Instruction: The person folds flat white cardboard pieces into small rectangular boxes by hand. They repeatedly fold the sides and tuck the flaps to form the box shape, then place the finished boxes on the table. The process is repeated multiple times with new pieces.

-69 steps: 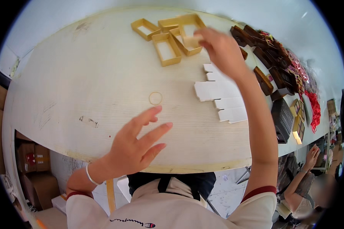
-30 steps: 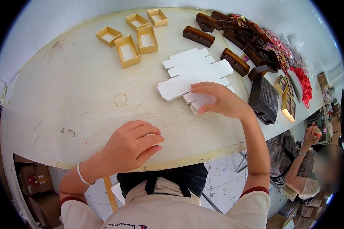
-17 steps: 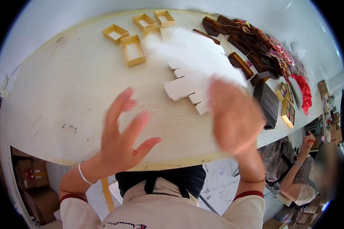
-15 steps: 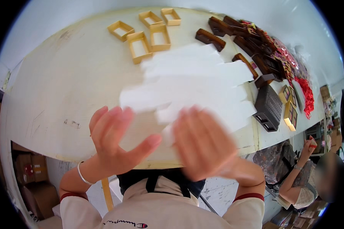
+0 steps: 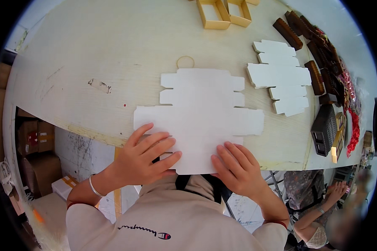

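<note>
A flat white cardboard box blank (image 5: pixel 203 115) with notched side flaps lies before me, its near edge reaching past the table edge. My left hand (image 5: pixel 148 157) is on its near left corner, fingers spread on top and the thumb at the near edge. Opposite, my right hand (image 5: pixel 238 169) holds the near right part, fingers on the upper face and its thumb mostly hidden. A thin rubber band (image 5: pixel 185 62) lies just beyond the blank's far edge. Further right rest more white box blanks (image 5: pixel 278 77), apart from both hands.
Yellow open boxes (image 5: pixel 213 19) stand at the far side of the table (image 5: pixel 79 54). Along the right are dark brown ridged pieces (image 5: pixel 288 33), a black perforated box (image 5: pixel 324 129) and red shredded filler (image 5: pixel 353 131). Another person's hand (image 5: pixel 336 190) shows at lower right.
My hands have come from blurred motion to rest on one blank's near edge. That blank now lies in front of me, with the others apart at right. The view has shifted.
</note>
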Tool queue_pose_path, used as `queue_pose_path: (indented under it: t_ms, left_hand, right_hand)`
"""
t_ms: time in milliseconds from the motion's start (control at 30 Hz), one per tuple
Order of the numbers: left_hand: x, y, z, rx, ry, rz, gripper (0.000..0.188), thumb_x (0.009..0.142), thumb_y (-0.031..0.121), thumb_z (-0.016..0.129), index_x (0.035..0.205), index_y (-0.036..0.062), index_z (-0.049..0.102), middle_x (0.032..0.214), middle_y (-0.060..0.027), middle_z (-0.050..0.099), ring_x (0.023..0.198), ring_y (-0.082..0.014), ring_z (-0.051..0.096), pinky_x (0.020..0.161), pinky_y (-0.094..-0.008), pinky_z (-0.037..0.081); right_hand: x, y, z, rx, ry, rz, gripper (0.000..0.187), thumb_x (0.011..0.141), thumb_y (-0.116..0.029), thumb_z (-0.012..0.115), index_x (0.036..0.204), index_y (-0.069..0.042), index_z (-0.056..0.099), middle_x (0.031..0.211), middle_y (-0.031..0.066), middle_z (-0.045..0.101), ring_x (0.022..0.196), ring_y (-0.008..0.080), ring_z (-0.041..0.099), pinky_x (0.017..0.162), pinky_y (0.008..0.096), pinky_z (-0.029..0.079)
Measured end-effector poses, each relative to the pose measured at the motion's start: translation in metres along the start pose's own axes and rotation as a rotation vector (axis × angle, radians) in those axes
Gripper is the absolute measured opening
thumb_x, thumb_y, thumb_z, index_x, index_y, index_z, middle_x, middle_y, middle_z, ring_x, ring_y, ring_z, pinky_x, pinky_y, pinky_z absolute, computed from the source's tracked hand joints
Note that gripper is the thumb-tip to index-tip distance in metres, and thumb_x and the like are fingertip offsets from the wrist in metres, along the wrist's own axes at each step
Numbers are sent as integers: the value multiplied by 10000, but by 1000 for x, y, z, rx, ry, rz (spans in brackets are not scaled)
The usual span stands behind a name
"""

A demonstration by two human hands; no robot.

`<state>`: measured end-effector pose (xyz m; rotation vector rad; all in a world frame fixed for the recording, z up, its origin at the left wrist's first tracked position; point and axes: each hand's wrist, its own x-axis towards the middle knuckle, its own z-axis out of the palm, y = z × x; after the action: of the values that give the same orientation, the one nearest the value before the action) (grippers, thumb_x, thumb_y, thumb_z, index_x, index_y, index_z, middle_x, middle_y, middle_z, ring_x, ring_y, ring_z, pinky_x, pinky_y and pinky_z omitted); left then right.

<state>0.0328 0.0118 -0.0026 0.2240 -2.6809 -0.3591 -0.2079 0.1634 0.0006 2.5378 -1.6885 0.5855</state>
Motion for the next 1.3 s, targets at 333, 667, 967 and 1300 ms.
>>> queue_pose_path:
  t_ms: [333,667,967,1300]
  left_hand:
    - [10,-6,9,-278,118,-151,193,707,181,763,866,105,684,876,-11,628,805,-235,554,721,-366,428]
    - [28,7,19,78,165,-217,227,796,143,694,1010,68,674,992,-53,605,824,-228,549,724,-354,436]
    - [12,12,17,70,66,17,283,817,204,675,1011,-1,655,992,-71,596,861,-203,562,739,-328,486]
    - [29,6,2,-172,-35,-90,219,701,118,739,890,33,671,791,-47,574,691,-211,565,566,-317,467]
  right_hand:
    - [19,2,-4,264,113,113,299,748,-144,735,985,7,634,937,138,627,847,320,606,691,385,498]
    - [39,11,1,-7,69,381,262,801,-93,679,1051,-52,614,1012,130,579,827,283,580,690,374,468]
    - [17,-5,9,3,65,30,336,756,-198,707,972,43,617,986,139,568,885,261,565,785,365,486]
    - [42,-12,0,161,-35,121,326,660,-60,634,966,27,564,849,102,489,771,230,505,659,326,450]
